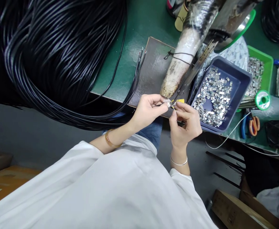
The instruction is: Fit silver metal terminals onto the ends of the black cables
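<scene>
My left hand (149, 109) pinches a black cable near its end, where a small metal connector (169, 104) shows at the fingertips. Close on its right, my right hand (186, 122) has thumb and index finger pressed together at a thin yellowish wire (173, 107) by the connector. A yellow piece (180, 100) shows just behind the right fingertips. Both hands are at the table's front edge, below the tip of a plastic-wrapped tube (177, 66).
A large pile of black cables (65, 47) lies left, with stripped ends on a dark board (151, 63). To the right are a blue tray (239, 92) of metal shells, a green tray (268, 63), a solder spool (262, 100) and pliers (254, 125).
</scene>
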`<state>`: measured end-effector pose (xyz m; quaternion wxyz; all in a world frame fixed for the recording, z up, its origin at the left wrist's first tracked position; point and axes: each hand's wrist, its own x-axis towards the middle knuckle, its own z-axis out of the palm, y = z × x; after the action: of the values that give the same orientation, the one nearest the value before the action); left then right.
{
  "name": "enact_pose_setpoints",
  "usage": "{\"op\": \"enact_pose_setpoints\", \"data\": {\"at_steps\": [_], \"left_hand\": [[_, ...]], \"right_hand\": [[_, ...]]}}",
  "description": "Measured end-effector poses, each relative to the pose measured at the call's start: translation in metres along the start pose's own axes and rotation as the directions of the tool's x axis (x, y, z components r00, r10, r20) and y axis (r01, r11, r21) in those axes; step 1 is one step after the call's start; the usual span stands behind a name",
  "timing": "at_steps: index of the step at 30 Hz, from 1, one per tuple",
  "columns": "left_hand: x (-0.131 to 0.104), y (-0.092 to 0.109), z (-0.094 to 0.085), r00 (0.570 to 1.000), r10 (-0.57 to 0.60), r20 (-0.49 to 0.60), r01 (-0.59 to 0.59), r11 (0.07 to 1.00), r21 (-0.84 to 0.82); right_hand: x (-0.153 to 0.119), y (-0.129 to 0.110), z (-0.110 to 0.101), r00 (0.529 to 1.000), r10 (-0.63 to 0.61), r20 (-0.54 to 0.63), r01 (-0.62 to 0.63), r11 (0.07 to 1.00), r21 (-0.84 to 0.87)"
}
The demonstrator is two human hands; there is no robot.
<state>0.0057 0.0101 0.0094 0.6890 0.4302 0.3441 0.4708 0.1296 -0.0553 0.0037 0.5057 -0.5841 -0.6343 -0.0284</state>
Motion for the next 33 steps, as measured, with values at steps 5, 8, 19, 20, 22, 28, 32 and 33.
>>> {"op": "enact_pose_setpoints", "data": {"at_steps": [5, 8, 19, 20, 22, 28, 32, 33], "left_hand": [[-0.0001, 0.0017, 0.0011, 1.0, 0.0, 0.005, 0.0, 1.0, -0.011], [0.0005, 0.0007, -0.0003, 1.0, 0.005, 0.006, -0.005, 1.0, -0.004], [-0.0026, -0.007, -0.0031, 0.999, 0.046, 0.018, -0.048, 0.992, 0.12], [-0.003, -0.0071, -0.0031, 0.998, 0.058, 0.02, -0.06, 0.989, 0.138], [-0.0034, -0.0072, -0.0033, 0.996, 0.083, 0.026, -0.086, 0.982, 0.166], [-0.0031, -0.0066, -0.0042, 0.993, 0.116, 0.029, -0.119, 0.968, 0.221], [-0.0028, -0.0067, -0.0033, 0.993, 0.114, 0.031, -0.118, 0.968, 0.22], [-0.0027, -0.0068, -0.0029, 0.993, 0.111, 0.026, -0.114, 0.97, 0.213]], "right_hand": [[0.0013, -0.0024, -0.0007, 0.999, 0.031, 0.011, -0.031, 1.0, -0.001], [0.0013, -0.0029, -0.0012, 1.0, 0.009, 0.013, -0.01, 1.0, 0.012], [0.0021, 0.0002, -0.0044, 0.998, -0.052, 0.03, 0.054, 0.996, -0.065], [0.0027, -0.0001, -0.0046, 0.998, -0.055, 0.032, 0.057, 0.996, -0.069], [0.0036, -0.0007, -0.0047, 0.998, -0.053, 0.034, 0.056, 0.996, -0.075], [0.0037, -0.0023, -0.0033, 0.999, -0.033, 0.035, 0.036, 0.997, -0.065], [0.004, -0.0029, -0.0019, 0.999, -0.041, 0.027, 0.043, 0.996, -0.074], [0.0042, -0.0031, -0.0017, 0.999, -0.043, 0.025, 0.045, 0.996, -0.079]]}}
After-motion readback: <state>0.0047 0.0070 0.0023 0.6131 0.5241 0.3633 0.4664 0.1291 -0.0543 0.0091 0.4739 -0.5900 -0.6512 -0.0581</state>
